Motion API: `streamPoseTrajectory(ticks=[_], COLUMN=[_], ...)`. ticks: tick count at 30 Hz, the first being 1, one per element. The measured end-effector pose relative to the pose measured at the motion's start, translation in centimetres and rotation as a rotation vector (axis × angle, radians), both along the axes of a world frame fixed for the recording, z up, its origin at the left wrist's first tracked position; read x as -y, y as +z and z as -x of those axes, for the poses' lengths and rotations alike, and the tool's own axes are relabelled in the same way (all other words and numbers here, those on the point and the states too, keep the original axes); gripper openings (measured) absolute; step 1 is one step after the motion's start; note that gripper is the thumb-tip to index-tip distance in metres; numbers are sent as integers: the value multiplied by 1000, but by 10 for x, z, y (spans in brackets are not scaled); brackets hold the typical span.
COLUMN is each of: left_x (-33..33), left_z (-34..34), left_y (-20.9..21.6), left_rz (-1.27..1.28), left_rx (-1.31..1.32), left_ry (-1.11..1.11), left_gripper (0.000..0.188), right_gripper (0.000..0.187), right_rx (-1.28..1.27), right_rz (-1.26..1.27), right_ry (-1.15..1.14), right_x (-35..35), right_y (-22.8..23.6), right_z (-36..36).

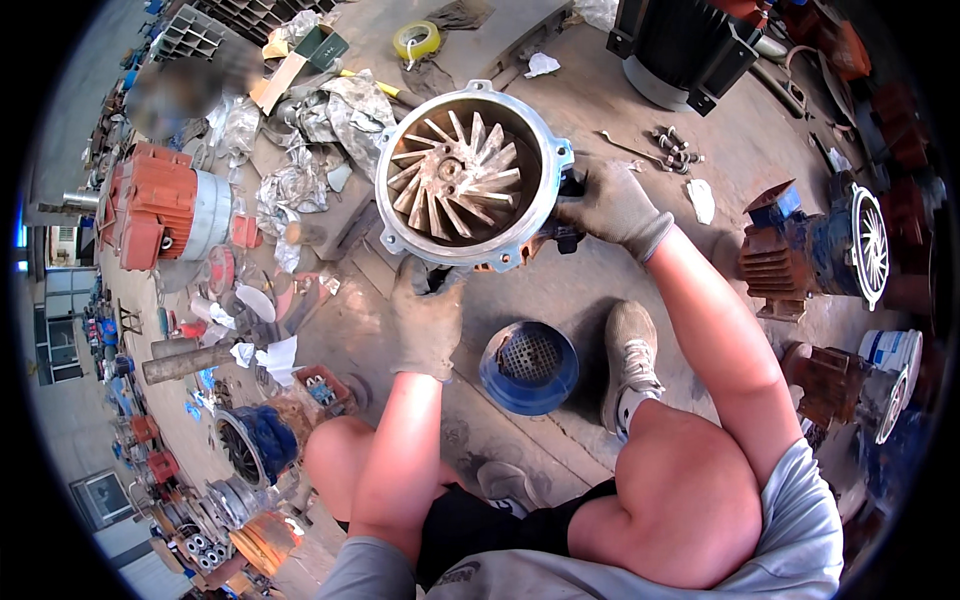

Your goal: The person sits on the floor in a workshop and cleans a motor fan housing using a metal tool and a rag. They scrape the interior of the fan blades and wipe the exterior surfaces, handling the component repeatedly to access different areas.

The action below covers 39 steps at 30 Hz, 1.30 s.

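An electric motor (558,190) faces up toward me with its open end showing a pale round rim and a metal fan (452,175) with many slanted blades inside. My left hand (428,318), in a grey work glove, is closed at the lower left of the rim, its fingertips partly hidden under it. My gloved right hand (615,208) grips the motor's right side by a dark part beside the blue-stained lug. Most of the motor body is hidden behind the rim. A round blue fan cover (530,395) with a perforated grille lies on the floor between my hands and my feet.
An orange-red motor (150,205) lies at left beside crumpled plastic sheeting (340,120). Yellow tape (416,40) and a large black motor (680,50) are at the far side. Bolts (678,148) lie at right, near a blue-and-rust motor (800,250). My shoe (630,350) stands beside the cover.
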<state>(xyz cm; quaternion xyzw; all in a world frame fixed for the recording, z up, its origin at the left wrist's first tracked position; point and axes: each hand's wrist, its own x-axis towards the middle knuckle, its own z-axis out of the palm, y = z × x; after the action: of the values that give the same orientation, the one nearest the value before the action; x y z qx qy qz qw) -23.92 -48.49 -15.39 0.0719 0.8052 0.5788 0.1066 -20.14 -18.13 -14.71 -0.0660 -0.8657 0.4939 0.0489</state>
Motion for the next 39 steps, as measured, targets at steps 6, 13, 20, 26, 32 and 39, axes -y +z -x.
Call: streamPoseTrajectory(ticks=[6, 13, 20, 26, 32, 39], left_x=[4, 14, 9, 3, 4, 5], left_z=[1, 8, 1, 0, 0, -4], left_y=[-2, -17, -17, 1, 0, -12], left_rz=[-61, 75, 34, -17, 53, -65], left_rx=[63, -13, -141, -5, -205, -72], left_ry=[8, 22, 54, 60, 23, 57], left_gripper=[30, 36, 21, 27, 26, 24], right_gripper=[29, 46, 49, 47, 48, 48], right_rx=[-15, -29, 17, 22, -50, -49], right_rz=[32, 83, 172, -2, 40, 74], right_ry=[19, 34, -5, -6, -14, 7], right_x=[-2, 0, 6, 1, 0, -1], right_y=[-2, -5, -2, -1, -10, -8], right_z=[-2, -2, 0, 1, 4, 4])
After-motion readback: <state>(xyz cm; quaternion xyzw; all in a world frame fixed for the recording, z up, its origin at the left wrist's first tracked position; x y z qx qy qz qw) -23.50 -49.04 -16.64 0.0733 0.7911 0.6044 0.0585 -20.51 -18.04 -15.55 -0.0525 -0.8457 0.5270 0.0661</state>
